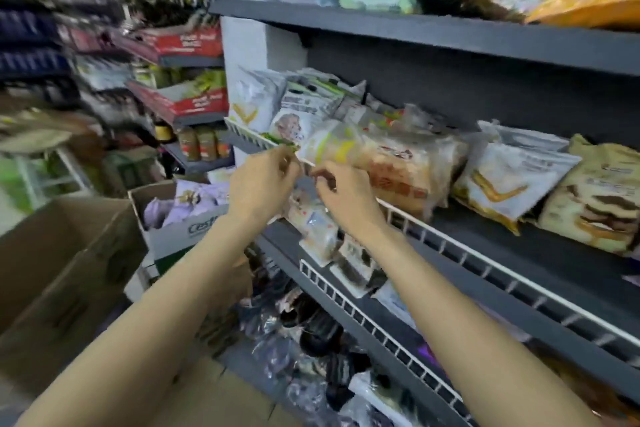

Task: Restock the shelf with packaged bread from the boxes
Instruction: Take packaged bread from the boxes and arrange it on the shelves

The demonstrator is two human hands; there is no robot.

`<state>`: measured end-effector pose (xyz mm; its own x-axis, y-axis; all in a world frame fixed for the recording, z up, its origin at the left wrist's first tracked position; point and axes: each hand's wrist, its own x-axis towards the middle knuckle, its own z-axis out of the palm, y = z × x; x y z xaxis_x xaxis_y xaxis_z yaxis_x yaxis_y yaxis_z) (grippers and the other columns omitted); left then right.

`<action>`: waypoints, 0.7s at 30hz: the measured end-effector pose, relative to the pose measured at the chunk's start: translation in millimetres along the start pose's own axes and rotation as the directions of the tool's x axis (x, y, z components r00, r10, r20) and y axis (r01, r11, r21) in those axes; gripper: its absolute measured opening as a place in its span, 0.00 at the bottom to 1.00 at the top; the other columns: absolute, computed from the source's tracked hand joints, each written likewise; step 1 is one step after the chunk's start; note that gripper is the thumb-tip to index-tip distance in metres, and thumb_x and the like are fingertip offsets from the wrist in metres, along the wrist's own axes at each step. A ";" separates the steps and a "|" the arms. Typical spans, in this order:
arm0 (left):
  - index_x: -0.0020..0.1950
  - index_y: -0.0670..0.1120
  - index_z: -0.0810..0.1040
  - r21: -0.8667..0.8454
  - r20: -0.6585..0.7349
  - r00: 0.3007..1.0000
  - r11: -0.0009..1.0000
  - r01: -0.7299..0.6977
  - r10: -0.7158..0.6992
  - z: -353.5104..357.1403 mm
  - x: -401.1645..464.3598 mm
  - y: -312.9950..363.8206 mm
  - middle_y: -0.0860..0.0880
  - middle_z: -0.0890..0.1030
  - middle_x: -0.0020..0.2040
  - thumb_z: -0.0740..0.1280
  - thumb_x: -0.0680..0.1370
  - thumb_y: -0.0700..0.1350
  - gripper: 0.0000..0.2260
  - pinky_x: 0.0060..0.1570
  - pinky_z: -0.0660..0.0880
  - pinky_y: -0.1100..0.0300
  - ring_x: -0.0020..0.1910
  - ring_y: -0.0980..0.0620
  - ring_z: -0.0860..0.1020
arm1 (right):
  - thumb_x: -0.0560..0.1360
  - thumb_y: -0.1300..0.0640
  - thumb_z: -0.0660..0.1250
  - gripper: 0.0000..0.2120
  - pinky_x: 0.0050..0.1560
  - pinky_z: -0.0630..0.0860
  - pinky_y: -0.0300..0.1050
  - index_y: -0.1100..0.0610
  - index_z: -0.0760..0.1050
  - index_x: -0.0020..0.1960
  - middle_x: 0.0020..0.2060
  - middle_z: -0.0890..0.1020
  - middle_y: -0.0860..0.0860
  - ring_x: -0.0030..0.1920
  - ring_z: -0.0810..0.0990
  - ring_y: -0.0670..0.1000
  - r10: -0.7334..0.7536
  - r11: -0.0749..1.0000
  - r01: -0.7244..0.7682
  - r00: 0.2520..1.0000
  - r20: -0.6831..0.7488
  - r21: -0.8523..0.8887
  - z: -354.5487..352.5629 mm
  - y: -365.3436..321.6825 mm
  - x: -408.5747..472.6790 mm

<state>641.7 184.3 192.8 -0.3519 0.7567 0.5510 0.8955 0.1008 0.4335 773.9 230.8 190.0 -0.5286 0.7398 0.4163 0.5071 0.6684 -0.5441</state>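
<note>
Filling the right half of the frame, we see the dark grey shelf running from centre to lower right, with a white wire rail along its front edge. Packaged bread sits along it: a clear-wrapped loaf in the middle, a white bag with a gold wheat mark to its right, and a beige bag with brown swirls at the right edge. More bread bags stand at the shelf's left end.

At lower left we find a large brown cardboard box, flaps open. Just beyond it, at centre left, a white box holds pale purple bread packages.

Both bare forearms reach up from the bottom of the frame toward the shelf's front edge. Our left hand has its fingers curled, and its grip pinches the green-tipped end of the clear-wrapped loaf. Our right hand is just beside it, fingers curled at the same bag's end near the rail; blur keeps us from telling whether its grip holds the wrapper.

Below the hands, smaller packets lean on the next shelf down.
</note>
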 end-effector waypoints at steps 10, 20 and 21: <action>0.44 0.45 0.78 0.040 0.180 0.927 0.944 0.328 -0.329 -11.3 55.5 -308.4 0.43 0.82 0.37 0.60 0.79 0.50 0.12 0.35 0.73 0.55 0.37 0.43 0.79 | 0.79 0.60 0.59 0.13 0.53 0.77 0.55 0.58 0.77 0.60 0.56 0.81 0.56 0.53 0.79 0.57 0.095 0.995 -0.096 0.924 0.371 -0.015 258.9 -72.7 140.9; 0.44 0.37 0.76 0.160 0.426 0.745 0.853 0.496 -0.513 106.9 158.7 -524.4 0.37 0.78 0.40 0.60 0.77 0.41 0.09 0.40 0.67 0.56 0.38 0.43 0.72 | 0.76 0.60 0.63 0.18 0.54 0.69 0.46 0.63 0.72 0.65 0.62 0.74 0.62 0.61 0.74 0.60 0.248 0.969 -0.196 0.814 0.526 -0.153 447.7 -1.5 288.9; 0.47 0.36 0.77 0.174 0.445 0.742 0.861 0.478 -0.501 122.4 170.0 -539.1 0.35 0.79 0.45 0.60 0.77 0.40 0.09 0.42 0.69 0.54 0.41 0.40 0.74 | 0.77 0.60 0.63 0.18 0.50 0.67 0.46 0.64 0.71 0.65 0.62 0.73 0.62 0.61 0.73 0.60 0.254 0.966 -0.190 0.799 0.545 -0.173 463.8 9.2 303.6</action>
<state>132.5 337.6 -34.6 -0.5890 0.7984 -0.1255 0.6505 0.5605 0.5125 302.4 426.1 -26.6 -0.6644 0.7192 -0.2032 0.7081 0.5189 -0.4790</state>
